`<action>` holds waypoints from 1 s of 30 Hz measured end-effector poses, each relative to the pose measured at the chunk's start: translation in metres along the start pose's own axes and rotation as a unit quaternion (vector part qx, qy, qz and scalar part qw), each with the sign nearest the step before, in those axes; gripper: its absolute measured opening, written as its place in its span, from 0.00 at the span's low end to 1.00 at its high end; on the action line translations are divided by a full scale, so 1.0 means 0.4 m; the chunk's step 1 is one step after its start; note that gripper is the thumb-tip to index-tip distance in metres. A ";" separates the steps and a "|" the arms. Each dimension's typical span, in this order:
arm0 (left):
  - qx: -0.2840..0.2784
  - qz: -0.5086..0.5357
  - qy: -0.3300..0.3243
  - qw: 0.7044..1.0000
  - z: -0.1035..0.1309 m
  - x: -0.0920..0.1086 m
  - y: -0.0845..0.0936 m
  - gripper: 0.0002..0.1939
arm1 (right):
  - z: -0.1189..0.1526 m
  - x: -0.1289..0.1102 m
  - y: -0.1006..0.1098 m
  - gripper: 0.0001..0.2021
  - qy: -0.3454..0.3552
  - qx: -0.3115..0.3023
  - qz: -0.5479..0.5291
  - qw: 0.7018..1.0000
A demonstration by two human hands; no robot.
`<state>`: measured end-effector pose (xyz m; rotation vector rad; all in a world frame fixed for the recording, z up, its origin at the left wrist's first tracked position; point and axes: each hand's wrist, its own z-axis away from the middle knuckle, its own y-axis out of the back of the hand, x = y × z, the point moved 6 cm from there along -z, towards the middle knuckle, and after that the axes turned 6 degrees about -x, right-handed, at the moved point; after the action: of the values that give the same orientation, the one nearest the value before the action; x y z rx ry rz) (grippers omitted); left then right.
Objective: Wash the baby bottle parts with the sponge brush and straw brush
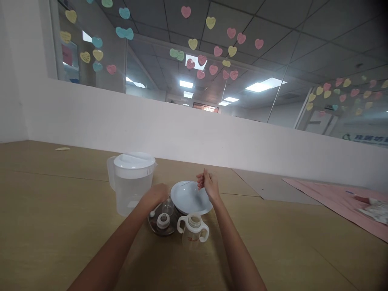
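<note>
The left hand's (160,193) grip bends over the tray (160,232) by a clear cover (167,207), closure hidden. The right's (208,185) curls beside the bowl (189,198); its hold is unclear. The two-handled bottle (192,234) stands mouth-up on the counter (273,250), long axis vertical.

Your clearest passage is the bare table (291,242) to the right of the two-handled bottle (191,230). Leftward, the tall lidded pitcher (133,186) blocks you; between it and the bowl (189,198), the tray (154,229) crowds the gap.
</note>
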<state>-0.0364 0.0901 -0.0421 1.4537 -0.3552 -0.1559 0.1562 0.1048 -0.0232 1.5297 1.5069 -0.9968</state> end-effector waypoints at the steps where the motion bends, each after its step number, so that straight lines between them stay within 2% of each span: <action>1: -0.003 -0.012 0.009 1.000 -0.002 -0.001 -0.001 0.09 | 0.003 -0.028 0.008 0.28 0.015 0.011 -0.018 1.000; 5: -0.030 -0.030 0.034 0.999 -0.013 -0.014 -0.026 0.08 | 0.022 -0.111 0.033 0.28 0.046 0.038 -0.043 0.997; 10: -0.024 -0.027 0.023 0.999 -0.014 -0.021 -0.036 0.08 | 0.036 -0.144 0.051 0.27 0.060 0.059 -0.045 0.995; 13: 0.003 -0.024 0.018 1.000 0.000 -0.014 -0.011 0.08 | 0.042 -0.152 0.055 0.24 0.061 0.073 -0.017 0.995; 17: 0.067 -0.006 0.005 0.998 0.028 0.014 0.053 0.11 | 0.059 -0.179 0.067 0.26 0.073 0.119 0.025 0.990; 21: 0.144 0.049 -0.059 0.987 0.051 0.067 0.116 0.15 | 0.084 -0.229 0.070 0.30 0.096 0.141 0.004 0.985; 23: 0.170 0.150 -0.128 0.965 0.053 0.096 0.131 0.16 | 0.101 -0.258 0.074 0.30 0.111 0.167 -0.005 0.980; 25: 0.188 0.282 -0.187 0.922 0.046 0.114 0.131 0.16 | 0.125 -0.287 0.080 0.29 0.133 0.212 -0.006 0.968; 27: 0.196 0.385 -0.211 0.877 0.029 0.121 0.118 0.17 | 0.151 -0.313 0.087 0.27 0.163 0.266 0.003 0.950; 30: 0.180 0.487 -0.227 0.824 0.005 0.132 0.089 0.18 | 0.192 -0.348 0.094 0.27 0.224 0.350 0.036 0.909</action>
<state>0.0088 0.0756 0.0007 1.4176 -1.5432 0.4307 0.1918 -0.0233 0.0717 2.4416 1.4375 -1.2841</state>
